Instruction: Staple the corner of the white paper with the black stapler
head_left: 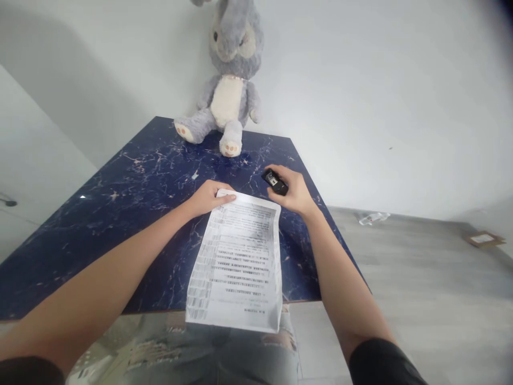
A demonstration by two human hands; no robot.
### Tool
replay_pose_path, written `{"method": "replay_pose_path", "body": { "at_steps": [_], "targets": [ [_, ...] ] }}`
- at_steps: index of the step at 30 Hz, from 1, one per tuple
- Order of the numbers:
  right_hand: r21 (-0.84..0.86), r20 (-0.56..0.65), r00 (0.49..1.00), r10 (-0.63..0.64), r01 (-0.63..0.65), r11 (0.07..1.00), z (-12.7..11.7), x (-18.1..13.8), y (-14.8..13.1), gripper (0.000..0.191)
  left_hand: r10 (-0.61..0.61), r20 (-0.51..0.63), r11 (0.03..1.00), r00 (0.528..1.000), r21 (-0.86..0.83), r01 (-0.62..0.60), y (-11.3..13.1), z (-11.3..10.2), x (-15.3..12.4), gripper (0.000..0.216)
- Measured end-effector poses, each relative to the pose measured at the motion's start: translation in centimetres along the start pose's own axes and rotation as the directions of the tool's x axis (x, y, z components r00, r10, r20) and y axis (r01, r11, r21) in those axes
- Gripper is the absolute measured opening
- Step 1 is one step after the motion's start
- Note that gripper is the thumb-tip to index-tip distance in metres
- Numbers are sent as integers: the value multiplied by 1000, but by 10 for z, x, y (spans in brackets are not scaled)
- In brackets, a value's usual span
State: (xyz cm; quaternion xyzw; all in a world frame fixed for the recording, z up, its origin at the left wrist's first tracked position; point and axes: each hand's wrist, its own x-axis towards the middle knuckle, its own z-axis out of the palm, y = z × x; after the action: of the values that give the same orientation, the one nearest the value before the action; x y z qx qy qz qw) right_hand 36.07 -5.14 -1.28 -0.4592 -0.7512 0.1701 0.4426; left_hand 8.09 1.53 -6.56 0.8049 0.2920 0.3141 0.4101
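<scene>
A printed paper sheet [240,259] lies on the dark blue marble table [132,214] and hangs over its near edge. My left hand [208,197] rests on the sheet's far left corner, fingers closed together with the tips pressing it down. Just past the sheet's far right corner, my right hand [294,191] is closed around a small black device [274,182], which it holds just above the tabletop.
A grey and cream plush rabbit [228,80] sits at the table's far edge against the white wall. On the grey floor to the right lie a clear plastic bottle [372,217] and a flat cardboard piece [483,239]. My knees show below the table edge.
</scene>
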Motion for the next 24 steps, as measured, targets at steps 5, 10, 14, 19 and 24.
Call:
{"method": "replay_pose_path", "body": {
  "at_steps": [5,10,14,19,24],
  "targets": [
    [-256,361,928,-96,197,946,-8,0,3,50,31,-8,999,999,29,-30,-2,4,0,32],
    [-279,552,831,-63,255,926,-7,-1,-4,48,35,-48,998,998,56,-32,-1,5,1,31],
    [-283,630,777,-23,257,924,-2,-2,-9,39,47,-57,997,997,63,-44,1,6,0,30],
    [-383,581,814,22,250,889,12,-5,-10,22,70,-71,996,995,68,-65,4,5,0,29],
    [-504,473,880,35,237,831,33,-8,-15,15,89,-99,994,991,66,-83,5,3,-1,30]
  ]
}}
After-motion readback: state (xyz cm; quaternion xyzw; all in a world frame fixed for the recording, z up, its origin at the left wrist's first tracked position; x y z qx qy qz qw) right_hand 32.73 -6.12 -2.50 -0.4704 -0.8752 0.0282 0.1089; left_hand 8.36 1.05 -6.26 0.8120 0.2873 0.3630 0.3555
